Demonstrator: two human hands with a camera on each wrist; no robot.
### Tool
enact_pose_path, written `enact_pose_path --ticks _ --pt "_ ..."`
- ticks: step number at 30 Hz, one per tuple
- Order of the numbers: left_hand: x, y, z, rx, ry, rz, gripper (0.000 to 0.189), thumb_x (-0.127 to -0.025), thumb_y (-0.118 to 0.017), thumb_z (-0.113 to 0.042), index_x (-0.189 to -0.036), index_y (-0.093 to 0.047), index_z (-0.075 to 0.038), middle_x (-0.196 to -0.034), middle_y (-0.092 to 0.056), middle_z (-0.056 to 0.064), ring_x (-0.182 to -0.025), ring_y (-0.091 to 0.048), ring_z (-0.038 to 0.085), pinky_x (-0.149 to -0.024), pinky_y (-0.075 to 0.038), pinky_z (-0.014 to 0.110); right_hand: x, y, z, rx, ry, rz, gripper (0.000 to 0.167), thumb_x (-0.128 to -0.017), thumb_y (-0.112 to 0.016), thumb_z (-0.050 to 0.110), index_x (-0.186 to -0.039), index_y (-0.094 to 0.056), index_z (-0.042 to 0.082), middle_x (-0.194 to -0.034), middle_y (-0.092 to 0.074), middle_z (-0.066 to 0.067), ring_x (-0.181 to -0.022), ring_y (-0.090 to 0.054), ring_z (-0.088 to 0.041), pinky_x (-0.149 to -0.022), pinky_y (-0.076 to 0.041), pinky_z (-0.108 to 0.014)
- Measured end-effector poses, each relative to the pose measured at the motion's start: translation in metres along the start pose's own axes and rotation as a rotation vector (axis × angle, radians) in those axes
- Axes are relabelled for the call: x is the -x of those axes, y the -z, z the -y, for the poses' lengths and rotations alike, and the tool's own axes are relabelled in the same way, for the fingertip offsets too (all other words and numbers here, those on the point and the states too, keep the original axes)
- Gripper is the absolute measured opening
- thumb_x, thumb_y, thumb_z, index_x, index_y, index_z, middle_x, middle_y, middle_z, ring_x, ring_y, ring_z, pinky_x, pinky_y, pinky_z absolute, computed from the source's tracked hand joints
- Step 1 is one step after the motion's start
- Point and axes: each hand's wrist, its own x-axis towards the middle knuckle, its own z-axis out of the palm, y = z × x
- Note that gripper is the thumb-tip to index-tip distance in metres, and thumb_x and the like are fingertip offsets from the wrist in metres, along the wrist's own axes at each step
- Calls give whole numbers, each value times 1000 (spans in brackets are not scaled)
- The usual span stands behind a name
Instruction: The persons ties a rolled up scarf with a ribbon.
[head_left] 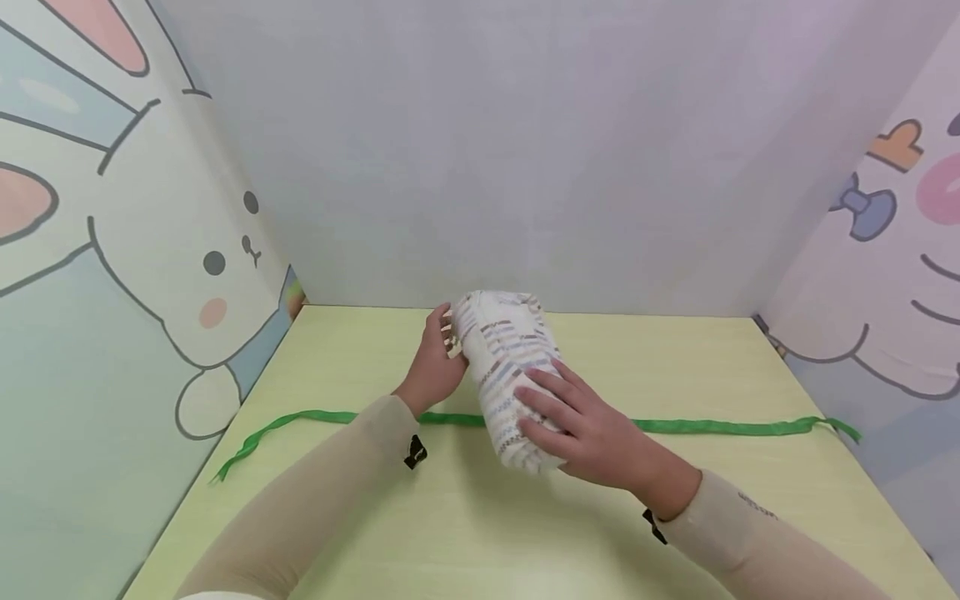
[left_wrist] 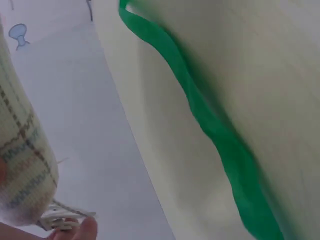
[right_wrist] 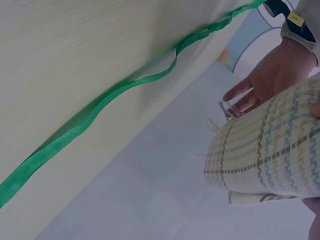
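Note:
A rolled cloth (head_left: 504, 354), white with woven stripes in blue, brown and tan, is tilted in the air above the table. My right hand (head_left: 592, 429) grips its near end from the right, fingers spread over the top. My left hand (head_left: 438, 362) is at the far left side of the roll, fingers curled by its end. Whitish strands (left_wrist: 65, 215) show at the left fingertips in the left wrist view; whether they are fringe or a cloth edge is unclear. Below the roll, a long green ribbon (head_left: 720, 427) lies across the table.
The pale yellow-green table (head_left: 420, 525) meets a plain light curtain (head_left: 525, 150) at the back. Side walls carry cartoon prints, with a white rabbit (head_left: 172, 250) on the left. The ribbon's ends reach toward both table sides.

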Motion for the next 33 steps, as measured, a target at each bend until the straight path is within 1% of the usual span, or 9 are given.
enact_pose_path --ticks 4,6,8,12,15,18,24,29,33 --pt "2 -5 -9 218 186 14 73 -108 -47 -41 -163 -5 -18 -156 -35 13 -141 -42 32 -112 -41 50 -1 0 0 -8 -21 -18 26 -103 -56 20 -124 -62 5 -137 -58 -23 -125 -55 -51 -103 -41 -70" --pt "2 -6 -13 328 248 36 72 -108 -42 -50 -162 -6 -19 -151 -40 13 -134 -50 33 -108 -44 49 -2 1 -1 -15 -31 -21 28 -103 -55 19 -125 -61 5 -138 -57 -24 -125 -54 -52 -105 -39 -70" --pt "1 -7 -16 438 266 61 70 -108 -37 -56 -161 -7 -21 -144 -46 13 -124 -57 33 -103 -48 47 -3 1 0 -20 -37 -30 29 -103 -56 20 -126 -61 5 -138 -57 -24 -125 -54 -52 -107 -38 -69" --pt "-2 -10 -17 590 226 94 61 -108 -33 -59 -155 -13 -25 -129 -51 16 -103 -63 33 -87 -55 42 -4 1 4 -17 -44 -37 28 -104 -56 22 -125 -61 5 -138 -58 -24 -125 -54 -51 -107 -38 -68" --pt "-3 -12 -19 642 213 127 53 -109 -30 -58 -151 -16 -27 -126 -51 16 -98 -60 30 -81 -55 39 -1 1 8 -13 -50 -31 27 -104 -55 22 -125 -62 5 -138 -58 -24 -125 -55 -51 -106 -39 -68" --pt "-5 -16 -21 701 234 151 50 -110 -33 -56 -149 -20 -26 -127 -51 16 -101 -59 28 -81 -56 38 1 -3 11 -7 -47 -23 27 -103 -53 18 -125 -62 5 -138 -58 -24 -125 -54 -52 -105 -40 -69" --pt "-11 -24 -17 810 322 95 59 -105 -52 -53 -147 -23 -23 -126 -54 14 -103 -62 24 -85 -57 35 6 -12 19 5 -56 27 27 -103 -47 13 -125 -62 8 -140 -57 -21 -127 -54 -49 -100 -43 -70" --pt "-15 -32 -11 783 371 37 68 -99 -64 -50 -147 -25 -21 -125 -57 13 -101 -65 22 -85 -57 34 11 -16 23 -14 -78 61 31 -105 -44 16 -130 -60 8 -144 -55 -21 -131 -52 -48 -101 -43 -70" --pt "-16 -35 -7 743 410 40 66 -98 -65 -47 -144 -27 -20 -122 -60 12 -96 -67 22 -81 -59 34 15 -17 24 -24 -66 92 34 -105 -49 22 -135 -59 9 -146 -53 -21 -133 -50 -47 -101 -43 -70"
